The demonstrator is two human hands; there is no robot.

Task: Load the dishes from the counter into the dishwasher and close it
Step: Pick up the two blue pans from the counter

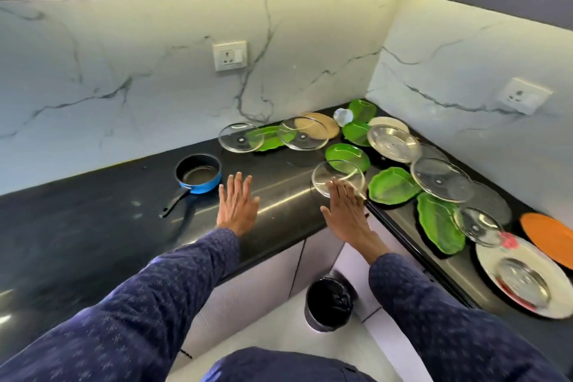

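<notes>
Many dishes lie on the black corner counter [93,226]: several green plates [393,185], several glass lids [303,133], a steel plate [393,143], an orange plate [548,237] and a flowered plate [524,279]. A blue saucepan [198,174] with a black handle stands to the left. My left hand [237,205] hovers flat over the counter, fingers straight, holding nothing. My right hand [347,208] is flat too, its fingertips at the near rim of a glass lid [338,177]. No dishwasher is in view.
A black bin [330,304] stands on the floor below the counter corner. Grey cabinet doors [263,276] run under the counter. Marble walls with two sockets [230,56] back the counter. Dark cupboards hang overhead.
</notes>
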